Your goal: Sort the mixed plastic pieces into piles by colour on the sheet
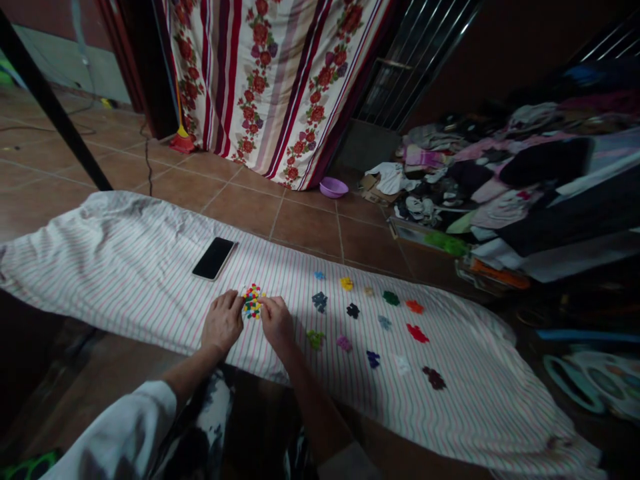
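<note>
The mixed pile is a loose scatter of tiny pieces in red, yellow, green, blue and white, too small for their exact shape to be told. It lies on the striped cloth covering the bench, between the person's two hands. The left hand has its fingers bent, their tips at the pile's left side; the right hand is partly closed, thumb and forefinger drawn together at its right side. Whether either grips a piece cannot be told. A dark-screened phone lies beyond the left hand, toward the far edge. To the right, small single-colour heaps sit apart from one another in uneven rows, strips of cloth showing between them; the lime green heap is the closest of the front ones. The near edge runs just below the wrists, leaving little room there, while wider stretches of cloth reach left past the phone and right beyond the dark brown heap. Past the far edge, a purple basin stands on the tiled floor by the flowered curtain.
</note>
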`<control>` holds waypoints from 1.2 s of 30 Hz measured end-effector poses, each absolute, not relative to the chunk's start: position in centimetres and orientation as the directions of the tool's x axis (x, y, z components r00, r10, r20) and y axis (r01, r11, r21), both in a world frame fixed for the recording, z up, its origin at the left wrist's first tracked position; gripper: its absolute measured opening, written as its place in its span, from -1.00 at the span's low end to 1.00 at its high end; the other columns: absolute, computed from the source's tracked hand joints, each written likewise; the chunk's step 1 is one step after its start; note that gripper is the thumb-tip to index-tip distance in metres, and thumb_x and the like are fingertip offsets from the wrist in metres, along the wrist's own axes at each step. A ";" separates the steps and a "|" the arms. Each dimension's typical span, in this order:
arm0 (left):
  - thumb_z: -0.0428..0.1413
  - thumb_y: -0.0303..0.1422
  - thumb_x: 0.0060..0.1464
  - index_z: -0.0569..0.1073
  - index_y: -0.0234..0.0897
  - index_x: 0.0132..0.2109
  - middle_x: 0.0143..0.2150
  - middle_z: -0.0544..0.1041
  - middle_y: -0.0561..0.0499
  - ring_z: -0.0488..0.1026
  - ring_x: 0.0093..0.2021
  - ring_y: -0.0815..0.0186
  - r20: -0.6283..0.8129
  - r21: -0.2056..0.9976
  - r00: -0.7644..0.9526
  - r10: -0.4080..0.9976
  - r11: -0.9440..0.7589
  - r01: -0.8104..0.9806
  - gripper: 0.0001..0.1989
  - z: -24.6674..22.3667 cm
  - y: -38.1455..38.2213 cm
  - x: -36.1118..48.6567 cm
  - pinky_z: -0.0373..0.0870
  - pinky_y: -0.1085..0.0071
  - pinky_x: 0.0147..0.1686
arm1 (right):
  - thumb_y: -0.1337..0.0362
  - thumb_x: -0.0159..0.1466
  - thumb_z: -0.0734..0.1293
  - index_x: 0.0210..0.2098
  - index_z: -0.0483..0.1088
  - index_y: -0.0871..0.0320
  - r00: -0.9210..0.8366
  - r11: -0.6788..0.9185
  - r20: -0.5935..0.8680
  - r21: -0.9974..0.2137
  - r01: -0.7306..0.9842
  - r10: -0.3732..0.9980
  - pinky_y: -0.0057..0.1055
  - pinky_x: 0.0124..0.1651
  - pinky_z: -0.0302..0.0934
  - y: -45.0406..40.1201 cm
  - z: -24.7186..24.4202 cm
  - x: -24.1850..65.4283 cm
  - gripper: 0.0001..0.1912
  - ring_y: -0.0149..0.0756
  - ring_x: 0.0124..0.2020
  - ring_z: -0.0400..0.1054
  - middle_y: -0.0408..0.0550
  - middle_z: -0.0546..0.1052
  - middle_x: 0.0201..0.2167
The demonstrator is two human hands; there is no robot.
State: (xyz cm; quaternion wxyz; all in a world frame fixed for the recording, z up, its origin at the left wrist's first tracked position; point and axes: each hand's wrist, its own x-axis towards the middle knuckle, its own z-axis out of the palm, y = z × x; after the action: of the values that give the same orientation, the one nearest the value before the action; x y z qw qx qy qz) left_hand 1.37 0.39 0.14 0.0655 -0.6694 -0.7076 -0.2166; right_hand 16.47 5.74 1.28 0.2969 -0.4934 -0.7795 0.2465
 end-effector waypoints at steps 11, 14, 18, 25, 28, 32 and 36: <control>-0.12 -0.46 0.17 0.39 -0.29 0.06 0.08 0.45 -0.20 0.36 0.12 0.12 0.425 0.297 -0.147 0.893 0.016 0.955 -0.64 -0.1 0.4 1.3 0.29 0.13 0.10 | 0.39 0.27 0.18 -0.08 0.51 0.10 -0.249 0.368 0.272 -0.639 0.676 0.930 -0.42 -0.10 0.27 6.8 0.0 16.9 -0.66 -0.29 -0.21 0.41 -0.02 0.48 -0.23; -0.12 -0.46 0.15 0.38 -0.32 0.06 0.10 0.44 -0.22 0.32 0.17 0.08 0.443 0.264 -0.164 0.881 0.047 0.963 -0.64 0.0 0.4 1.4 0.20 0.07 0.18 | 0.37 0.27 0.20 -0.07 0.51 0.07 -0.264 0.376 0.269 -0.617 0.691 0.926 -0.44 -0.13 0.27 6.7 0.0 16.7 -0.67 -0.30 -0.22 0.40 -0.04 0.48 -0.23; -0.10 -0.45 0.16 0.41 -0.28 0.04 0.15 0.41 -0.21 0.28 0.22 0.07 0.401 0.208 -0.130 0.907 0.048 0.977 -0.65 0.2 0.4 1.5 0.14 0.07 0.23 | 0.37 0.28 0.18 -0.08 0.52 0.08 -0.271 0.383 0.271 -0.613 0.691 0.924 -0.45 -0.16 0.26 6.8 0.1 16.2 -0.67 -0.31 -0.24 0.39 -0.02 0.47 -0.24; -0.08 -0.47 0.14 0.44 -0.22 0.03 0.14 0.43 -0.17 0.31 0.19 0.09 0.409 0.214 -0.098 0.907 0.009 0.977 -0.65 0.1 0.3 1.4 0.19 0.04 0.21 | 0.31 0.29 0.18 0.01 0.48 0.07 -0.327 0.431 0.284 -0.662 0.613 0.901 -0.43 -0.13 0.30 7.5 -0.3 15.4 -0.64 -0.31 -0.20 0.38 -0.01 0.44 -0.14; -0.11 -0.47 0.15 0.41 -0.28 0.04 0.11 0.46 -0.19 0.33 0.19 0.10 0.444 0.226 -0.115 0.889 0.013 0.974 -0.65 0.0 0.3 1.4 0.16 0.04 0.24 | 0.32 0.30 0.16 0.02 0.47 0.05 -0.334 0.447 0.300 -0.670 0.592 0.893 -0.40 -0.05 0.29 7.7 -0.3 15.2 -0.62 -0.29 -0.16 0.38 -0.02 0.45 -0.14; -0.09 -0.46 0.12 0.38 -0.36 0.08 0.14 0.44 -0.25 0.29 0.24 0.04 0.464 0.214 -0.160 0.871 0.065 0.975 -0.61 -0.6 0.5 1.5 0.15 0.03 0.24 | 0.34 0.33 0.12 0.00 0.48 0.07 -0.307 0.439 0.314 -0.675 0.593 0.898 -0.38 -0.02 0.28 8.2 -0.2 15.1 -0.62 -0.27 -0.15 0.37 0.00 0.45 -0.17; -0.08 -0.44 0.10 0.33 -0.36 0.17 0.22 0.38 -0.26 0.24 0.29 0.01 0.439 0.165 -0.161 0.884 0.096 0.982 -0.53 -1.1 0.7 1.5 0.15 0.03 0.23 | 0.41 0.32 0.10 0.05 0.45 0.14 -0.331 0.461 0.321 -0.615 0.639 0.887 -0.28 0.07 0.22 8.8 -0.4 15.0 -0.58 -0.19 -0.05 0.31 0.06 0.47 -0.10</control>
State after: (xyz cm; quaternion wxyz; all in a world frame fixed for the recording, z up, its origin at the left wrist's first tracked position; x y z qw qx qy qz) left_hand 1.54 0.71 -1.14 0.1146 -0.6376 -0.7315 -0.2129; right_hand 15.00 8.84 -0.37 0.3204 -0.4816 -0.7924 0.1936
